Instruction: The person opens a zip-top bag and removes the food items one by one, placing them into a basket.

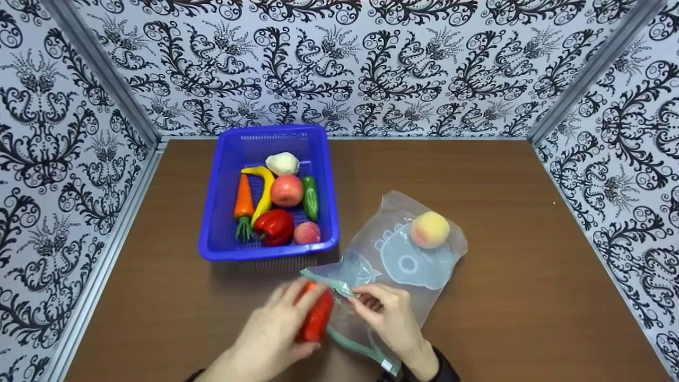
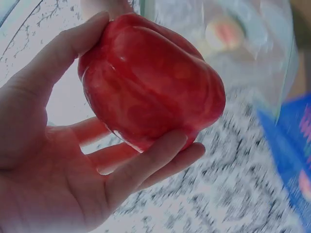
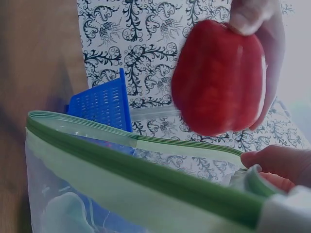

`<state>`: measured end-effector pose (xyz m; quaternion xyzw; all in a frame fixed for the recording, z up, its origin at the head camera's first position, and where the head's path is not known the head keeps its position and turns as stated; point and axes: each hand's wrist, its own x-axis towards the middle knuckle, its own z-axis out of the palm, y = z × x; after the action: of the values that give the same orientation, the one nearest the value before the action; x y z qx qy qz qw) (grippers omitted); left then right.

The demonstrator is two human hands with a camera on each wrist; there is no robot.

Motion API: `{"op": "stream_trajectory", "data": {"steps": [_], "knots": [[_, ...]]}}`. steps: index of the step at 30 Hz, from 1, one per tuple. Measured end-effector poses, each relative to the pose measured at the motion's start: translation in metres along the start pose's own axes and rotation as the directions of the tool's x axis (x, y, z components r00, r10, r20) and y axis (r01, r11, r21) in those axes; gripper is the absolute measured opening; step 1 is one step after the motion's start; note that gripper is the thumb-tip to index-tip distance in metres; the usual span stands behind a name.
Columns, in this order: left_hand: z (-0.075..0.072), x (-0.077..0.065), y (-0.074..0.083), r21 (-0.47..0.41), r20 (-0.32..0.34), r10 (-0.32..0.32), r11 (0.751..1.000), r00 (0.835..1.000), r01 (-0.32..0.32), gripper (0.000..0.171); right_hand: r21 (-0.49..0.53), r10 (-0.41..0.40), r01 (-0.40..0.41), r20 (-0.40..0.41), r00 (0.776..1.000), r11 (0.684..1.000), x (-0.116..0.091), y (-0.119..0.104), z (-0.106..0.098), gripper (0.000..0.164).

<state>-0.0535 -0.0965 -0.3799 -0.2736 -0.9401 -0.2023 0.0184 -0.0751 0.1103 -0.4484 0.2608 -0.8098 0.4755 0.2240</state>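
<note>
My left hand grips a glossy red bell pepper, thumb on one side and fingers round the other. In the right wrist view the bell pepper is held above the parted mouth of a clear zip bag with green edges. My right hand pinches the bag's rim between thumb and fingers. The zip bag lies flat at its far end, with a pale blue print. A yellow-pink peach shows at that far end.
Left of the bag stands a blue plastic basket. It holds a carrot, a banana, a cucumber, another red bell pepper, two pinkish fruits and a white bulb-like item. Patterned walls bound the brown table.
</note>
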Motion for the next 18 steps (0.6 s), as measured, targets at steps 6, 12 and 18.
{"op": "stream_trajectory", "data": {"steps": [6,12,18], "knots": [[-0.019,0.022,-0.031,0.049,-0.195,-0.07,0.995,0.978,0.081,0.081,-0.006,-0.016,0.016,-0.013,1.0,1.0,0.0,0.0,0.0,0.018],[-0.023,0.06,-0.083,0.012,-0.218,-0.201,0.978,0.955,0.209,0.081,-0.007,-0.009,0.009,-0.005,1.0,1.0,-0.001,0.0,0.0,0.018],[-0.023,0.097,-0.126,0.044,-0.047,-0.38,0.923,0.924,0.382,0.082,-0.009,0.0,0.0,0.001,1.0,1.0,-0.002,0.0,0.0,0.016]]}}
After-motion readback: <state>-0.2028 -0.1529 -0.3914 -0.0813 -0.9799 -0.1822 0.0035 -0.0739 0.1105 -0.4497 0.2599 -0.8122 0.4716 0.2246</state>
